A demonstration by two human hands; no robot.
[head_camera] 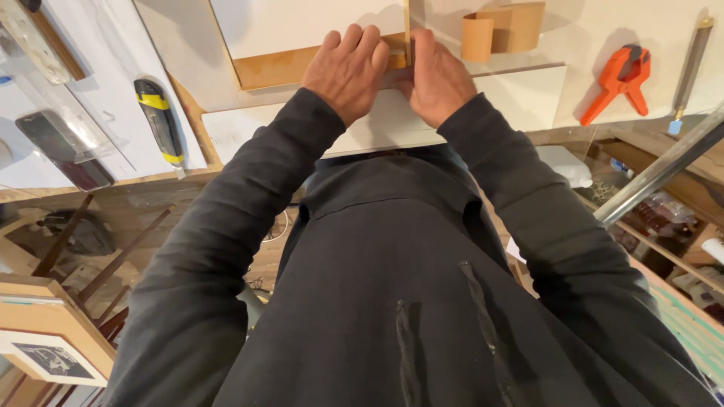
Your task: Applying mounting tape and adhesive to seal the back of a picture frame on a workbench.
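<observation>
Listing from the near edge of the worktop outward:
Sleeves: dark hooded top (392, 301), both arms reaching forward over the near edge.
White board (528, 98): flat along the near edge of the worktop, passing under both wrists.
Left hand (345, 69): knuckles up, fingers curled down and pressed against a thin upright wooden strip (407, 30); closed about it, so far as shows.
Right hand (436, 79): just beside the left, touching it, fingers folded onto the same strip from the other side; whether it pinches or only presses, cannot tell.
Wooden strip: standing on edge between the two hands, at the corner of a brown-backed panel (279, 68) with a white sheet (309, 22) on top.
Utility knife (160, 120): yellow and black, lying towards the left edge of the worktop, well apart from the hands.
Spring clamp (618, 81): orange, towards the right edge.
Cardboard piece (501, 32): brown, bent, standing near the far edge, right of the hands.
Metal rod (690, 64): slim, at the far right corner.
</observation>
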